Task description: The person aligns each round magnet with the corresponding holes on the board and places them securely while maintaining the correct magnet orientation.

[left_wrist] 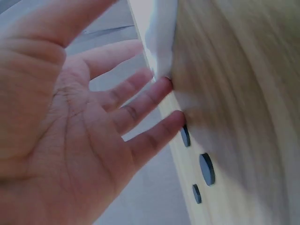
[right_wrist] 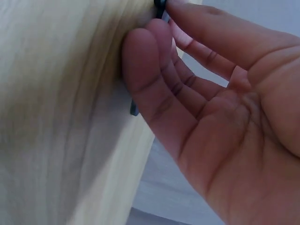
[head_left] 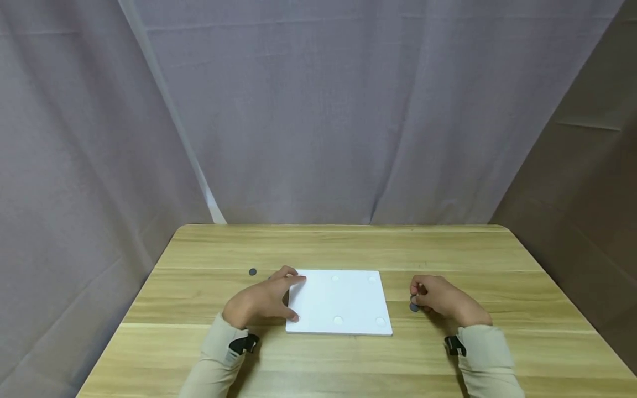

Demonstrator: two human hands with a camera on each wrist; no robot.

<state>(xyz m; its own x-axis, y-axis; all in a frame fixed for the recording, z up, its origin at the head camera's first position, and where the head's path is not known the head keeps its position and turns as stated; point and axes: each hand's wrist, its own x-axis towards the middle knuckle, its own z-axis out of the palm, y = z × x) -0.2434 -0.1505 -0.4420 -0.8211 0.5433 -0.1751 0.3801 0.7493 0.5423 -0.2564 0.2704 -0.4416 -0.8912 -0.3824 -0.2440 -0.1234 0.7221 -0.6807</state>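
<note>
A white rectangular board [head_left: 338,301] with shallow round recesses lies on the table. My left hand [head_left: 264,298] spans its left end, thumb at the near corner and fingers spread towards the far one. The left wrist view shows those fingers nearly straight, their tips at the board's edge. Right of the board, my right hand [head_left: 440,296] is low over the table with curled fingers. In the right wrist view it pinches a small dark disc [right_wrist: 161,5] at the thumb tip, partly hidden. A second dark disc [right_wrist: 134,108] shows behind the fingers, close to the tabletop.
Left of the board lie several dark discs, among them one in the open [head_left: 252,271] and a nearer one [left_wrist: 207,168]. The wooden table [head_left: 318,365] ends at a grey curtain [head_left: 308,121] behind, with more cloth at both sides.
</note>
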